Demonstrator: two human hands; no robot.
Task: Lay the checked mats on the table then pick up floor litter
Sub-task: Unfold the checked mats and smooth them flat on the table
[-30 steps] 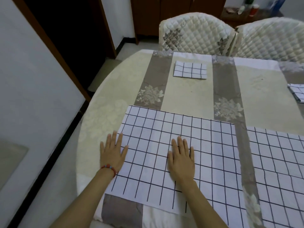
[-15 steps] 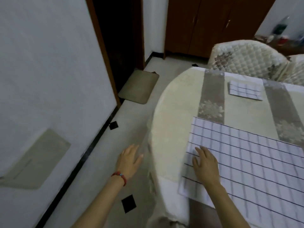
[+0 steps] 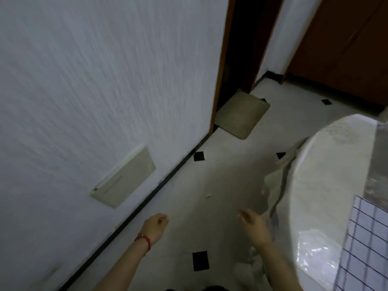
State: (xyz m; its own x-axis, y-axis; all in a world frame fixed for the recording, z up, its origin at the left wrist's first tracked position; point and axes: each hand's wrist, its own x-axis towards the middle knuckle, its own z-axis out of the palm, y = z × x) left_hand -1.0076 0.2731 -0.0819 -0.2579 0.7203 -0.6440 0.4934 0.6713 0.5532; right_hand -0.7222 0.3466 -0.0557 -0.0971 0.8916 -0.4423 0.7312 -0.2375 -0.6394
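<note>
Head view: both hands empty over the floor. Left hand (image 3: 155,227), red cord at the wrist, fingers curled loosely inward; right hand (image 3: 254,225), fingers loosely spread, blurred. Small pale litter scrap (image 3: 208,195) lies on the white tiled floor (image 3: 220,177) ahead. Checked mat (image 3: 366,244) lies flat on the glossy round table (image 3: 321,185).

Open floor (image 3: 214,177) strip between wall (image 3: 94,80) on left and worktop (image 3: 327,164) edge with hanging cloth (image 3: 275,185) on right; doormat (image 3: 241,117) lies farther ahead at doorway.
</note>
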